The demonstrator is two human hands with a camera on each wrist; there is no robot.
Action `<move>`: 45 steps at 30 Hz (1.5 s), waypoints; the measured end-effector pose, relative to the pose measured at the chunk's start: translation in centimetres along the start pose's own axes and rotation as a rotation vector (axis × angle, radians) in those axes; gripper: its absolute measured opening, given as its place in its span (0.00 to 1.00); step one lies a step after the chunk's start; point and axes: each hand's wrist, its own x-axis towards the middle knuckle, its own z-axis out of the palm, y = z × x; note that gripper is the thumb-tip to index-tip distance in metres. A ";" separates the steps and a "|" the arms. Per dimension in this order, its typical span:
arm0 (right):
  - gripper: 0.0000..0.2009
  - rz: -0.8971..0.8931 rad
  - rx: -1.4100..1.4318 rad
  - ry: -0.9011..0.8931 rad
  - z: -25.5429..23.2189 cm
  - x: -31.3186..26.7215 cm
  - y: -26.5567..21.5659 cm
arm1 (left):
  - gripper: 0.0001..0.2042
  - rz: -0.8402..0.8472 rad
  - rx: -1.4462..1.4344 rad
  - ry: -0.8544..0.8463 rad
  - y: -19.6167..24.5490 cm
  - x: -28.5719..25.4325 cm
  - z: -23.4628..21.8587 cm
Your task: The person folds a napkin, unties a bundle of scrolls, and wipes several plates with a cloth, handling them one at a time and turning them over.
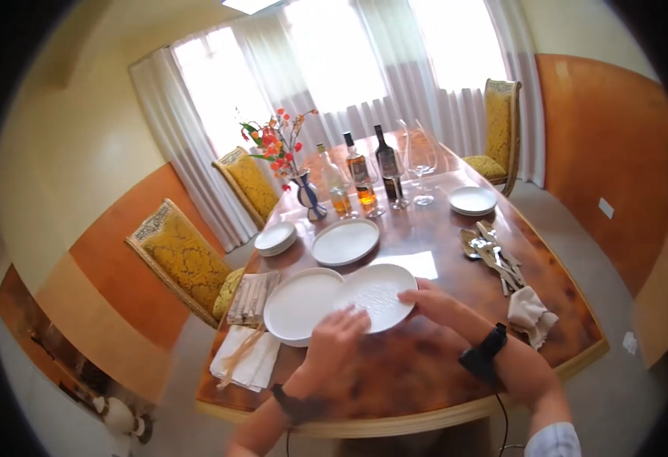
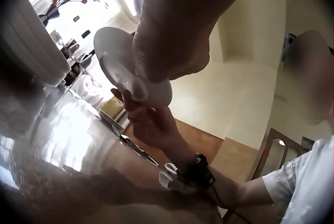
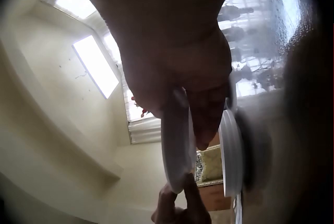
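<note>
A white plate (image 1: 383, 297) with a raised pattern on its face is held up over the table's near side. At its right rim, my right hand (image 1: 434, 300) grips it, thumb on the upper face and fingers beneath. My left hand (image 1: 340, 335) is at the plate's near left rim; in the right wrist view, its thumb and fingers (image 3: 192, 198) pinch the edge from both sides. Just left of the held plate lies a stack of larger white plates (image 1: 296, 308), partly overlapped by it in the head view.
Another large plate (image 1: 345, 242) and small stacked plates (image 1: 276, 238) lie beyond. Bottles (image 1: 360, 179), wine glasses (image 1: 423, 164) and a flower vase (image 1: 309, 196) stand farther back. Cutlery (image 1: 494, 255) and a cloth (image 1: 532, 316) lie right; folded napkins (image 1: 246, 358) lie left.
</note>
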 end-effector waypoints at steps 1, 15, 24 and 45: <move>0.27 -0.066 -0.040 0.009 -0.7 0.2 0.3 | 0.23 -0.088 -0.013 0.016 0.8 0.4 -0.3; 0.20 -0.232 -0.935 0.305 3.3 -8.8 -1.9 | 0.21 -0.859 -1.741 0.089 -5.5 -4.0 8.0; 0.13 -0.146 -1.715 0.909 -6.7 -26.7 -1.0 | 0.22 -0.793 -1.700 0.020 -4.0 -4.3 9.7; 0.15 -0.407 -1.299 -0.095 15.1 -7.8 0.3 | 0.32 -0.980 -1.820 -0.103 -3.4 -3.8 8.1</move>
